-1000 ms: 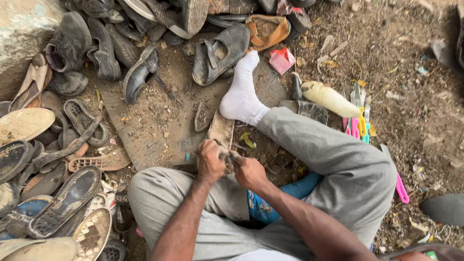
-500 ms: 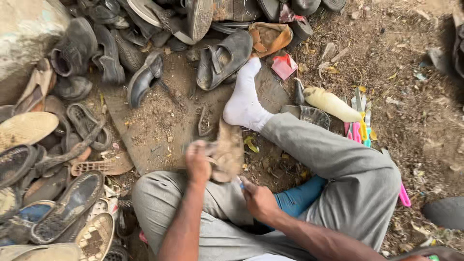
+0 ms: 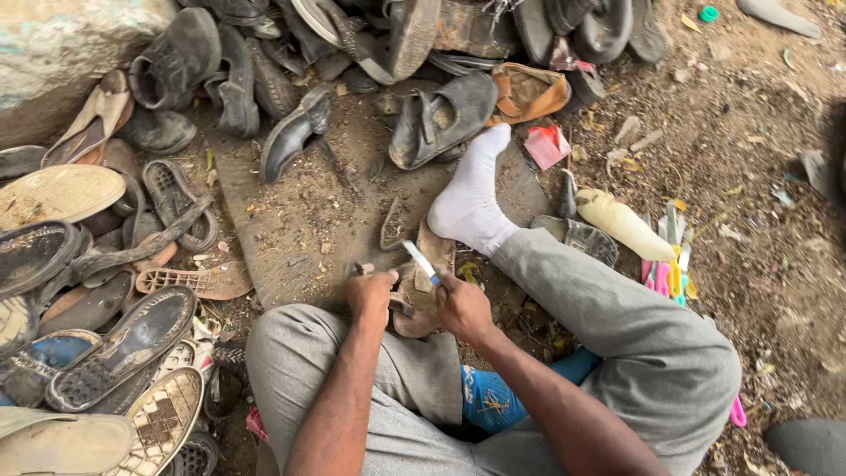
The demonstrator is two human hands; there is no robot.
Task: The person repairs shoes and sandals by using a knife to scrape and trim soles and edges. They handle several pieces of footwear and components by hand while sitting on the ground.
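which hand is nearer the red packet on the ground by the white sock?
Right. The right hand, holding a small blade, lies below and left of the red packet. The left hand, gripping the worn sole, sits further left.

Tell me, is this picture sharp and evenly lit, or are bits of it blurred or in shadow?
Head view: soft, even daylight with no glare and only faint shadows under the piled shoes; the left hand, right hand, the small blade and the worn sole all look sharp; the dirt ground is crisp too; edges bend slightly from the wide lens.
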